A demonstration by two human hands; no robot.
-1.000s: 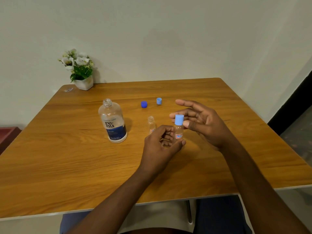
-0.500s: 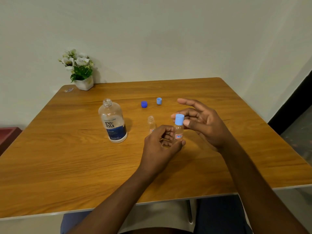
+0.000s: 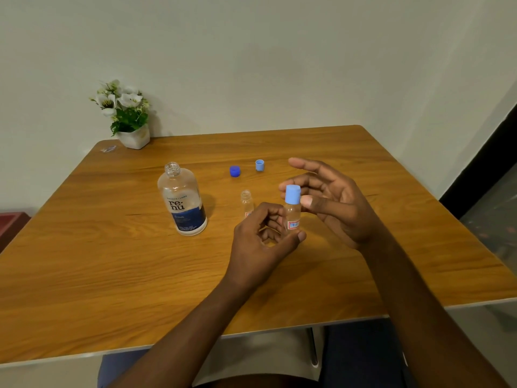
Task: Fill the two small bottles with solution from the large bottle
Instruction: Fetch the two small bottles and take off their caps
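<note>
large bottle [image 3: 181,203] uncapped, clear round plastic, glossy blue label, upright mid-table. open small bottle [image 3: 246,203] near its right, fill level unreadable. left hand [image 3: 263,239] grips capped small bottle [image 3: 292,217] above table; right hand [image 3: 333,200] pinches its smooth light-blue cap [image 3: 293,194]. Guess: roughly halfway

Plain indoor room, looks like a small office or a home corner, can't pin down which. Cues: square wood-grain table [image 3: 112,261] with a pale edge, set against a bare off-white wall [image 3: 251,51]. Small white pot of white flowers [image 3: 131,130] at the table's far left corner, decor only. Black strip [image 3: 484,158] runs down the right wall, grey floor [image 3: 498,225] below it. Large bottle [image 3: 181,203] on the table carries a retail label: consumer goods, not lab kit.
</note>
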